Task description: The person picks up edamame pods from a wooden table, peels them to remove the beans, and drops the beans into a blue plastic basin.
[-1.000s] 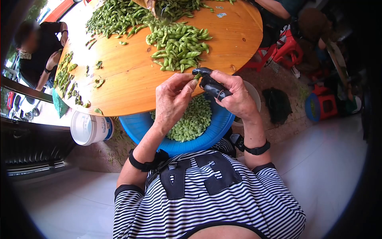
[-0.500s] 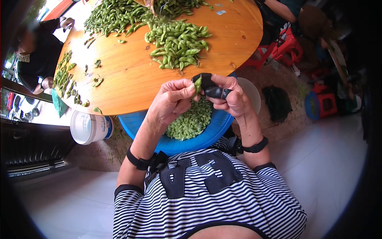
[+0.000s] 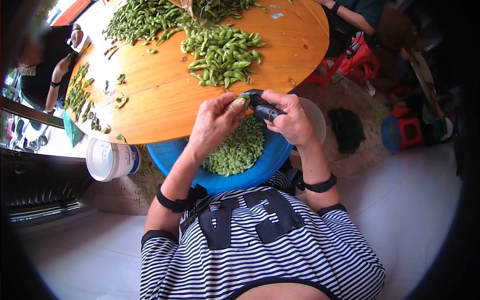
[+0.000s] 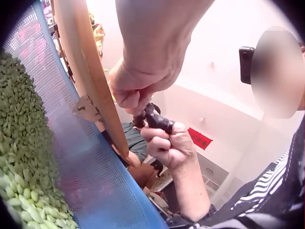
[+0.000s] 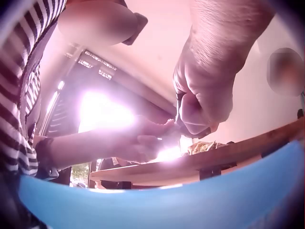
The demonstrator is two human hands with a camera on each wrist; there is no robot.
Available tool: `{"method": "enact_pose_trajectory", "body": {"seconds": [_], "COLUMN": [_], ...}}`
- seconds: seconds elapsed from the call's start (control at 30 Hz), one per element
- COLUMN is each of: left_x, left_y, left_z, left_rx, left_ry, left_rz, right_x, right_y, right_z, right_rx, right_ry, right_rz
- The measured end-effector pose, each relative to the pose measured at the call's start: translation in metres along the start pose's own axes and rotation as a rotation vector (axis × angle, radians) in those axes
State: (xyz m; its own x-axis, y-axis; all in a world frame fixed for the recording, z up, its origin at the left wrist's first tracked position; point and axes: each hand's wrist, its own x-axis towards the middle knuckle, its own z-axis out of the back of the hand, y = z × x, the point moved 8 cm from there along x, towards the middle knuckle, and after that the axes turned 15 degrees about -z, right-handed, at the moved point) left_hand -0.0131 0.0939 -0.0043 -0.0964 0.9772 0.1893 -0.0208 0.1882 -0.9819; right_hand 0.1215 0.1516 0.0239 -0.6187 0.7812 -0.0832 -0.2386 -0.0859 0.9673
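Over the near edge of the wooden table (image 3: 155, 102), my left hand (image 3: 215, 122) pinches a green edamame pod (image 3: 244, 98) between thumb and fingers. My right hand (image 3: 295, 122) wears black covers on its thumb and forefinger and grips the same pod's other end, the two hands' fingertips meeting. Part of the pod is hidden by the fingers. Below them a blue basket (image 3: 172, 170) holds many shelled green beans (image 3: 237, 150). A heap of whole pods (image 3: 225, 57) lies on the table just beyond the hands.
A larger pile of pods (image 3: 145, 22) is at the table's far side, with scattered pods (image 3: 79, 95) at the left. A white bucket (image 3: 107, 160) stands left of the basket, red stools (image 3: 362, 62) at the right. Other people sit around the table.
The pod, held upright and plainly visible half a second ago, is now mostly covered by the fingers. The left hand has turned over it. The person at the left has raised a hand.
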Motion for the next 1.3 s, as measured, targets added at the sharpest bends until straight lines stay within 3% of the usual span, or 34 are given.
{"method": "enact_pose_trajectory", "body": {"seconds": [0.07, 0.13, 0.2, 0.27, 0.3, 0.37, 0.43, 0.53, 0.63, 0.8, 0.87, 0.97, 1.2, 1.27, 1.3], "left_x": [0.003, 0.002, 0.002, 0.001, 0.001, 0.001, 0.003, 0.006, 0.004, 0.004, 0.004, 0.003, 0.004, 0.003, 0.003], "left_y": [0.001, 0.001, 0.003, 0.005, 0.005, 0.007, 0.008, 0.01, 0.014, 0.011, 0.012, 0.008, 0.013, 0.004, 0.002], "left_z": [0.004, 0.002, 0.002, -0.002, -0.002, -0.003, -0.003, -0.008, -0.014, -0.019, -0.019, -0.019, -0.019, -0.019, -0.02], "left_rx": [-0.133, -0.329, -0.388, -0.448, -0.489, -0.531, -0.74, -0.828, -0.828, -0.852, -0.986, -0.927, -0.964, -0.894, -0.894], "left_ry": [0.06, 0.172, 0.11, 0.051, -0.003, -0.055, -0.116, -0.186, -0.27, -0.284, -0.328, -0.399, -0.284, -0.438, -0.437], "left_rz": [0.062, 0.131, 0.169, 0.206, 0.205, 0.202, 0.079, -0.027, -0.001, -0.06, -0.106, -0.06, -0.165, -0.093, -0.094], "right_x": [0.0, 0.002, 0.002, -0.003, -0.005, -0.016, -0.022, -0.028, -0.023, -0.028, -0.026, -0.028, -0.03, -0.025, -0.026], "right_y": [-0.019, -0.018, -0.016, 0.021, 0.025, 0.042, 0.048, 0.052, 0.051, 0.051, 0.049, 0.051, 0.051, 0.049, 0.05], "right_z": [-0.012, -0.014, -0.021, -0.012, -0.017, -0.02, -0.03, -0.035, -0.024, -0.028, -0.026, -0.028, -0.031, -0.02, -0.019], "right_rx": [0.471, 0.512, 0.556, -0.181, -0.181, -0.348, -0.417, -0.472, -0.408, -0.447, -0.406, -0.454, -0.41, -0.335, -0.335], "right_ry": [0.327, 0.358, 0.387, -0.092, -0.092, -0.277, -0.295, -0.467, -0.438, -0.458, -0.469, -0.479, -0.473, -0.496, -0.496], "right_rz": [-0.266, -0.295, -0.326, 0.159, 0.16, 0.235, 0.222, 0.352, 0.299, 0.35, 0.372, 0.394, 0.422, 0.385, 0.386]}}
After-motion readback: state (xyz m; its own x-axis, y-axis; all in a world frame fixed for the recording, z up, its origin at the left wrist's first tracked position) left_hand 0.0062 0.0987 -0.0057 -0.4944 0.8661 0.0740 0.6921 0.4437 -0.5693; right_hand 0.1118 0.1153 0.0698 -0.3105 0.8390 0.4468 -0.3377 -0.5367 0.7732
